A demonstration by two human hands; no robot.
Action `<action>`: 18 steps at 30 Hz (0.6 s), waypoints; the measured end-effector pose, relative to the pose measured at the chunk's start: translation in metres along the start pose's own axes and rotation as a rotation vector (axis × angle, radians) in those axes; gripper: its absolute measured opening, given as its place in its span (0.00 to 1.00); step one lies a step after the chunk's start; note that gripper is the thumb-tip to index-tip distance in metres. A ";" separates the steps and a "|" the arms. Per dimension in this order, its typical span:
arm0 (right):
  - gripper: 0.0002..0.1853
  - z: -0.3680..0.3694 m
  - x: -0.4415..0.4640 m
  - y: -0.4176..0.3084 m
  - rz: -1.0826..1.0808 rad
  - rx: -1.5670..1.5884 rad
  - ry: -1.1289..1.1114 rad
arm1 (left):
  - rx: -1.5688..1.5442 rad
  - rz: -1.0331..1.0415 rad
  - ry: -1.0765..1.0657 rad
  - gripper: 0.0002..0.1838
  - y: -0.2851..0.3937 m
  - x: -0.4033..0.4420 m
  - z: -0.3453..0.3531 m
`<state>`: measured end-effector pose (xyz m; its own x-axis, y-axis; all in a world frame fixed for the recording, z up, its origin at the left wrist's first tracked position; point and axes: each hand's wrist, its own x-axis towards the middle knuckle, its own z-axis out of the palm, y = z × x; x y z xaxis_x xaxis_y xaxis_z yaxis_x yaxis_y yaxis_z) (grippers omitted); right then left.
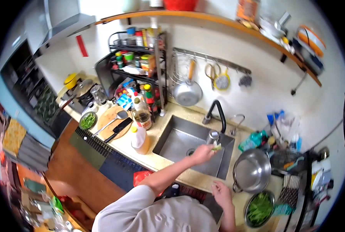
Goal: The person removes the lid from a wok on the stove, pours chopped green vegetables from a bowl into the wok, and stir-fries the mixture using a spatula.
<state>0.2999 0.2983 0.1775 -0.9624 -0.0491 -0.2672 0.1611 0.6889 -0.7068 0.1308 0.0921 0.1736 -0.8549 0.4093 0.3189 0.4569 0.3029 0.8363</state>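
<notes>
Over the right part of the steel sink [172,143], just below the black faucet [221,116], is my left hand [203,154]. Its fingers are closed on a small pale green piece [217,147]. My right hand [221,192] hangs by the front edge of the counter, right of the sink. Its fingers are curled, and whether anything is in them is too small to tell. A large steel pot [252,171] stands to the right of that hand, with a bowl of green leaves [260,208] below it.
Left of the sink stand a plastic jug [140,141], a sauce bottle [143,116] and a round cutting board [102,119] with a knife [120,128] and ladle. A bowl of chopped greens [88,121] is farther left. A pan [188,94] hangs behind the sink.
</notes>
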 end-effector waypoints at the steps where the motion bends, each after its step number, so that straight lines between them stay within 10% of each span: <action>1: 0.21 -0.009 0.000 -0.013 -0.044 -0.120 0.005 | -0.037 0.112 0.050 0.09 0.013 0.000 0.001; 7: 0.23 -0.012 0.035 0.001 -0.184 -0.202 -0.246 | -0.181 0.102 0.174 0.11 0.052 -0.057 -0.017; 12: 0.26 -0.020 0.053 -0.032 -0.265 -0.302 -0.344 | -0.618 -0.305 0.131 0.18 0.112 -0.154 -0.059; 18: 0.17 -0.006 0.071 -0.074 -0.133 0.509 -0.521 | -0.776 -0.387 0.185 0.19 0.148 -0.264 -0.123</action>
<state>0.2188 0.2484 0.2147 -0.7724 -0.5334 -0.3448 0.2537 0.2386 -0.9374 0.3940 -0.0765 0.2683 -0.9718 0.2328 -0.0378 -0.1099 -0.3052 0.9459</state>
